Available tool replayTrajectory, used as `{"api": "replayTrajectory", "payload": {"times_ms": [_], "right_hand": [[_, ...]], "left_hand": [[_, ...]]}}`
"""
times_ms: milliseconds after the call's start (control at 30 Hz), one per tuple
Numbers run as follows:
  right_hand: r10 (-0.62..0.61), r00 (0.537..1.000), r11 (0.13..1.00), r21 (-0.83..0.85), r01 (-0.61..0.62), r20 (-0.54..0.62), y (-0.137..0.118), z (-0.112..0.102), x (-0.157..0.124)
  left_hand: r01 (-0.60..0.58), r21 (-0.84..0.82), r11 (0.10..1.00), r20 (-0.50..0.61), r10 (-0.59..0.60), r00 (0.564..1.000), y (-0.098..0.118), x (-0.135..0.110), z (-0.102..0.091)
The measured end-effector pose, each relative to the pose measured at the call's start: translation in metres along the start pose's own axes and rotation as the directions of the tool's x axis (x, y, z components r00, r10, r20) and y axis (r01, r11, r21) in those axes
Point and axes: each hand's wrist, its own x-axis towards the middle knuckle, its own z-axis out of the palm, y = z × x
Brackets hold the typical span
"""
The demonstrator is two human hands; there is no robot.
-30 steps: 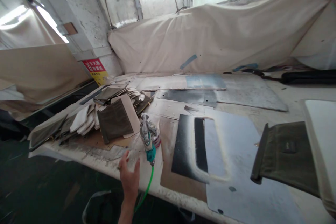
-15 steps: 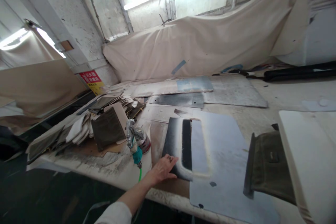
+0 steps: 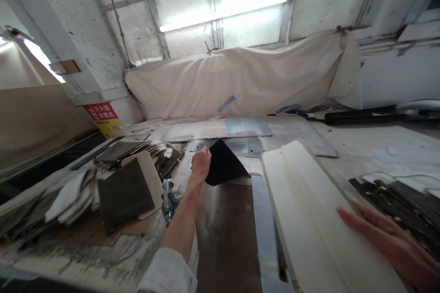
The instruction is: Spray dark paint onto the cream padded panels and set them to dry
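My left hand (image 3: 201,161) is closed on the left corner of a stiff black sheet (image 3: 227,165), holding it tilted up off the bench. Below the sheet lies a brown surface (image 3: 227,233), with a pale blue-grey sheet (image 3: 263,219) along its right side. On the right, a long cream-white board (image 3: 305,210) slants over part of the pale sheet. My right hand (image 3: 392,242), blurred by motion, grips the board's right edge, one digit over its top; the other fingertips are hidden. Beside my left forearm stands a metal spray gun (image 3: 168,199), partly covered by the arm.
Olive and white flat pieces (image 3: 127,192) are piled at the left. Dark pieces with small metal fittings (image 3: 395,206) lie at the right. Flat boards (image 3: 247,126) rest at the back, before a hanging beige cloth (image 3: 240,82). A red and yellow sign (image 3: 101,116) stands at the left.
My left hand has lifted the black sheet from the pale sheet and moved it up and back. The white board has shifted left over the pale sheet, and my right hand has come into view.
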Motion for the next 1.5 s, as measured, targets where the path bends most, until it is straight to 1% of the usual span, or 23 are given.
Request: {"api": "replayTrajectory", "payload": {"times_ms": [67, 100, 133, 167, 233, 267, 300, 367, 433, 500, 600, 733, 967, 1100, 1200, 1333, 1400, 1500], "right_hand": [[0.096, 0.981, 0.979, 0.161, -0.123, 0.166, -0.002, 0.021, 0.005], [0.115, 0.967, 0.964, 0.208, -0.164, 0.227, 0.004, 0.033, 0.009], [0.112, 0.963, 0.963, 0.211, -0.166, 0.246, 0.014, 0.048, 0.014], [0.074, 0.968, 0.978, 0.174, -0.119, 0.241, 0.027, 0.065, 0.021], [-0.024, 0.991, 1.000, 0.017, 0.022, 0.135, 0.059, 0.104, 0.036], [-0.048, 0.997, 0.996, -0.067, 0.052, 0.064, 0.074, 0.123, 0.045], [-0.063, 0.998, 0.989, -0.131, 0.065, 0.019, 0.088, 0.142, 0.054], [-0.080, 0.997, 0.979, -0.190, 0.075, -0.016, 0.108, 0.173, 0.070], [-0.081, 0.996, 0.978, -0.194, 0.074, -0.028, 0.119, 0.191, 0.082], [-0.084, 0.996, 0.979, -0.188, 0.074, -0.043, 0.124, 0.194, 0.090], [-0.111, 0.992, 0.977, -0.190, 0.098, -0.054, 0.129, 0.185, 0.100], [-0.163, 0.986, 0.968, -0.202, 0.151, -0.042, 0.134, 0.176, 0.111], [-0.220, 0.974, 0.954, -0.220, 0.205, -0.045, 0.142, 0.173, 0.119], [-0.246, 0.967, 0.947, -0.227, 0.227, -0.059, 0.144, 0.172, 0.128], [-0.252, 0.965, 0.945, -0.234, 0.229, -0.073, 0.147, 0.170, 0.128], [-0.268, 0.961, 0.941, -0.229, 0.248, -0.063, 0.150, 0.165, 0.118], [-0.273, 0.960, 0.937, -0.240, 0.252, -0.055, 0.150, 0.166, 0.116], [-0.269, 0.963, 0.924, -0.293, 0.246, -0.037, 0.147, 0.171, 0.120]], "left_hand": [[-0.020, -0.008, 1.000, -0.035, 0.020, 0.999, 0.000, 0.042, -0.013], [-0.035, -0.011, 0.999, -0.045, 0.034, 0.998, 0.000, 0.058, -0.016], [-0.049, -0.012, 0.999, -0.052, 0.048, 0.998, 0.002, 0.071, -0.017], [-0.063, -0.013, 0.998, -0.057, 0.062, 0.996, 0.005, 0.081, -0.017], [-0.084, -0.011, 0.996, -0.070, 0.083, 0.994, 0.011, 0.093, -0.014], [-0.093, -0.009, 0.996, -0.078, 0.092, 0.993, 0.014, 0.096, -0.012], [-0.103, -0.007, 0.995, -0.086, 0.102, 0.991, 0.016, 0.098, -0.011], [-0.119, -0.001, 0.993, -0.099, 0.119, 0.988, 0.020, 0.099, -0.011], [-0.130, 0.004, 0.991, -0.105, 0.130, 0.986, 0.021, 0.099, -0.012], [-0.129, 0.012, 0.992, -0.106, 0.130, 0.986, 0.020, 0.098, -0.013], [-0.114, 0.024, 0.993, -0.106, 0.116, 0.988, 0.019, 0.095, -0.011], [-0.103, 0.035, 0.994, -0.110, 0.107, 0.988, 0.018, 0.091, -0.007], [-0.083, 0.050, 0.995, -0.108, 0.088, 0.990, 0.014, 0.078, -0.011], [-0.084, 0.048, 0.995, -0.104, 0.089, 0.991, 0.018, 0.070, -0.013], [-0.087, 0.042, 0.995, -0.107, 0.091, 0.990, 0.022, 0.064, -0.014], [-0.089, 0.036, 0.995, -0.127, 0.093, 0.988, 0.021, 0.058, -0.014], [-0.090, 0.036, 0.995, -0.135, 0.094, 0.986, 0.020, 0.054, -0.013], [-0.089, 0.040, 0.995, -0.130, 0.094, 0.987, 0.020, 0.048, -0.010]]}}
